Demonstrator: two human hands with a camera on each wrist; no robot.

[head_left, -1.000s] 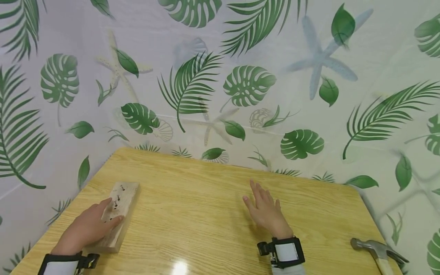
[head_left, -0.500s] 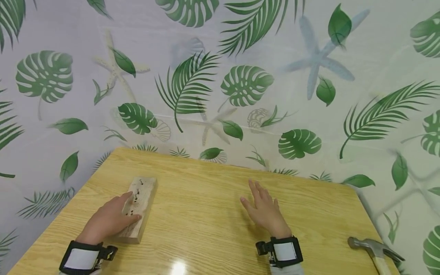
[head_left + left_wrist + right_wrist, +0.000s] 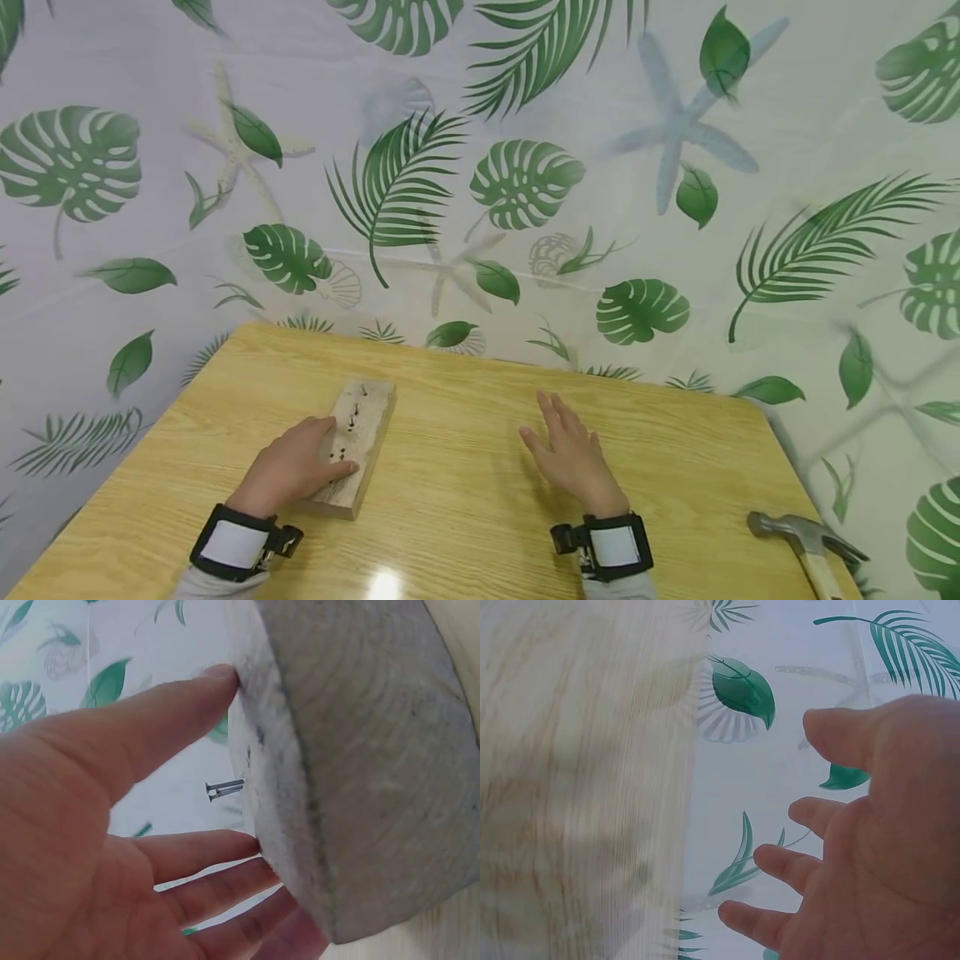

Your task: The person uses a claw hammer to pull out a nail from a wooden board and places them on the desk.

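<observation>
In the head view a pale wooden block (image 3: 373, 429) lies on the table left of centre. Several nails (image 3: 352, 414) stand up from its top, and dark holes dot the face nearer me. My left hand (image 3: 291, 468) touches the block, thumb on the top face and fingers along its left edge. From the left wrist, those fingers (image 3: 217, 889) look fairly straight, their tips against the wood, with nails (image 3: 225, 789) between them and the thumb. My right hand (image 3: 573, 467) is over the table's middle right, fingers spread, holding nothing.
A claw hammer (image 3: 802, 537) lies at the right side of the wooden table (image 3: 465, 500), its handle running out of view at the bottom. Behind the table hangs a leaf-patterned sheet (image 3: 450, 192).
My left hand and the wooden block have slid right across the table, from near the left edge toward the middle. The right hand holds roughly the same place; the head view has shifted slightly.
</observation>
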